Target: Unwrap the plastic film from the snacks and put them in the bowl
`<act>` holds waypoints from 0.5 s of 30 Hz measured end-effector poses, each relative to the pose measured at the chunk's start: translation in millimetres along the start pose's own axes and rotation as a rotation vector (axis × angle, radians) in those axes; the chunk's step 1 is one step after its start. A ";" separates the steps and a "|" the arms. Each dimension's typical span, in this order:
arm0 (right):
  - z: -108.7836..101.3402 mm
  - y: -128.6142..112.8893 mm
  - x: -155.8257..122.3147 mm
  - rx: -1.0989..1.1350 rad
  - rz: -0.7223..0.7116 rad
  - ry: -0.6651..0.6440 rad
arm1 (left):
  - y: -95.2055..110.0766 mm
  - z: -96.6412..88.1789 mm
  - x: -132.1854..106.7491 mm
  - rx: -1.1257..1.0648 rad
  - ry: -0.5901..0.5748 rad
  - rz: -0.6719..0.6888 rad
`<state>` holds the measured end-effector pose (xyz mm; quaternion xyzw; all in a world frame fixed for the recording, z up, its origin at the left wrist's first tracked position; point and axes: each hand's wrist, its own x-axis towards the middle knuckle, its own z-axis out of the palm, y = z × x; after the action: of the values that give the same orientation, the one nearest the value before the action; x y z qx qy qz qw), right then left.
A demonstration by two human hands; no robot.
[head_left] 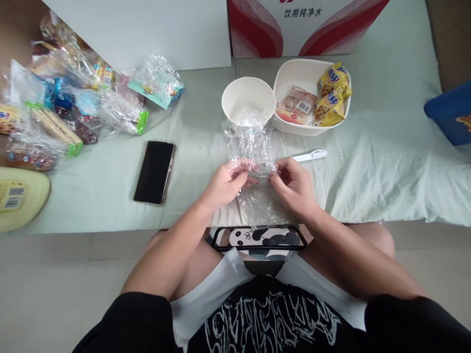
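Note:
Between my two hands stretches a clear plastic bag (253, 144), crinkled and see-through, its far end reaching up to a round white tub. My left hand (230, 181) pinches the bag from the left, with thumb and fingers closed on it. On the other side my right hand (292, 184) grips it between thumb and fingertips. The white tub (228, 100) stands just beyond, with some clear plastic showing in it. Right of that, a white square bowl (285, 73) holds a wrapped snack (296, 105) and yellow snack packets (331, 98). A white cutter-like tool (312, 155) lies beyond my right hand.
A black phone (154, 171) lies to the left. Several wrapped snacks (73, 98) pile up at the far left, near a pale yellow container (22, 198). Large boxes (253, 29) stand at the back; a blue object (452, 113) is at the right edge.

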<state>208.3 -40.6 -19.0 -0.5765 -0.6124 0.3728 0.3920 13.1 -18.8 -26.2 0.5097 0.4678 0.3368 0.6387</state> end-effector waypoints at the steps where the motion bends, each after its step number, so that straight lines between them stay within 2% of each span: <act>1: 0.1 1.2 0.3 0.021 0.007 -0.029 | 0.4 -2.6 -0.4 0.076 0.015 0.042; 5: -1.7 4.2 2.1 0.134 0.033 -0.212 | -0.7 -15.5 -2.9 0.364 0.010 0.305; 8: -3.2 4.8 3.8 0.062 -0.044 -0.289 | -3.9 -22.3 -4.1 0.517 -0.035 0.509; 11: -3.0 5.9 5.4 -0.031 -0.110 -0.288 | -7.4 -24.5 -3.4 0.624 -0.008 0.643; 15: -3.2 8.0 5.8 -0.028 -0.173 -0.205 | -9.7 -23.0 -1.5 0.679 0.056 0.728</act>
<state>214.4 -34.3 -24.6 -0.4859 -0.7017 0.3860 0.3501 -9.5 -14.9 -36.1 0.8100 0.3598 0.3801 0.2646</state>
